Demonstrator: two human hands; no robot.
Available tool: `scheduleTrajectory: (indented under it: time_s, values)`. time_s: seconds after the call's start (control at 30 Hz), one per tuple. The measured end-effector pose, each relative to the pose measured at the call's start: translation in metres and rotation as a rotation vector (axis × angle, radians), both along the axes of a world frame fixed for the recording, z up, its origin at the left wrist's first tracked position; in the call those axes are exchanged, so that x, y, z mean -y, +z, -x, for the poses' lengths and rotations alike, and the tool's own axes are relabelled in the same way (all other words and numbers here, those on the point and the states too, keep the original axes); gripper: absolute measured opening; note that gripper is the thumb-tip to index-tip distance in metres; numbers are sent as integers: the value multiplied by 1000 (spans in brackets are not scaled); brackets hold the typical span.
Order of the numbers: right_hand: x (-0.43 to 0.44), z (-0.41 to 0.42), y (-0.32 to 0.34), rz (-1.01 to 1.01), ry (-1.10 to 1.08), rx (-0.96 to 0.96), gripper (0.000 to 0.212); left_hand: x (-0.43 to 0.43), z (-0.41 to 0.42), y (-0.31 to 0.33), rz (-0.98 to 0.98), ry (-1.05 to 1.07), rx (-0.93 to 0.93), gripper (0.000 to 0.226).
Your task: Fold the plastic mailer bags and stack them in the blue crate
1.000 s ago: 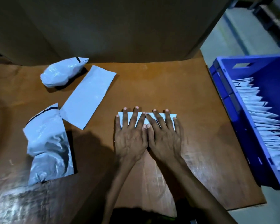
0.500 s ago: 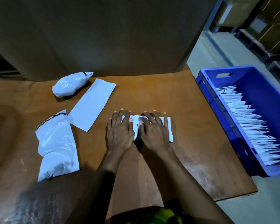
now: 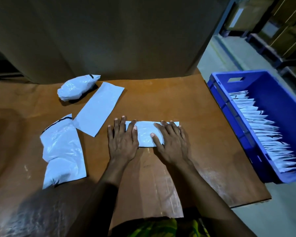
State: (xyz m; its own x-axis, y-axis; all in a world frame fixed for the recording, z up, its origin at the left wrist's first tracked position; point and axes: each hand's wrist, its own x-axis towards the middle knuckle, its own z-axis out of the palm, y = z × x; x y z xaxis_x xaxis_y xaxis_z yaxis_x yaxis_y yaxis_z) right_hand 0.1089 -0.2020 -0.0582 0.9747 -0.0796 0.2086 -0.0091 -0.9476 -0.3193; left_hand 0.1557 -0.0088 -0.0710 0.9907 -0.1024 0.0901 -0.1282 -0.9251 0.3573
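Head view: a folded white bag (image 3: 144,134) lies as a long strip on the brown desk (image 3: 178,100), right in front of the person, and both hands lie on it.

The left hand (image 3: 122,142) is flat with straight fingers. Its thumb and first finger press on the bag's left end, and its other fingers lie on the desk just left of the bag. The right hand (image 3: 171,142) is flat too, with its fingers spread over the bag's right half, pressing it down. Neither hand grips anything.

Just left and behind the bag lies a flat bag (image 3: 98,108), set at a slant. Further left of the bag lies a crumpled bag (image 3: 61,151) with a black strip at its far end. Left and well behind the bag sits a balled-up bundle (image 3: 75,87) of white plastic.

Well to the right of the bag stands the blue crate (image 3: 272,86), holding 1 long row of folded bags (image 3: 263,130). A tall cardboard sheet (image 3: 109,40) rises behind the bag.
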Motion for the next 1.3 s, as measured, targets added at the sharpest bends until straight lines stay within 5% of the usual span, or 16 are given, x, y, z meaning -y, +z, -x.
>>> scheduleTrajectory:
  time_s: [0.13,0.27,0.37,0.5,0.6,0.67,0.73,0.83,0.93,1.07,1.3]
  values:
    - [25,-16,29,-229,120,-290,68,-9,-12,22,191,-154,-198,66]
    - [45,-40,58,-117,166,-492,106,-9,-32,44,112,-282,-292,82]
    - [48,-53,65,-92,215,-558,113,-7,-40,62,171,-285,-428,80]
    - [51,-62,81,-221,231,-451,85,-9,-44,89,346,-329,-405,48]
    - [53,-62,92,-356,231,-141,34,-8,-46,99,284,-302,45,29]
    - [54,-59,86,-228,245,156,26,-3,-40,92,218,-263,348,20]
    - [54,-54,69,-93,252,298,26,0,-30,73,175,-256,458,22]
    - [54,-39,39,-68,291,223,18,-2,-12,32,161,-307,385,29]
    - [42,-17,21,-139,211,131,35,-7,5,11,116,-365,303,27]
    - [18,-1,3,-118,64,244,12,-6,15,12,107,-361,294,31]
    - [-1,5,-8,-112,-18,251,16,-1,19,8,102,-298,209,36]
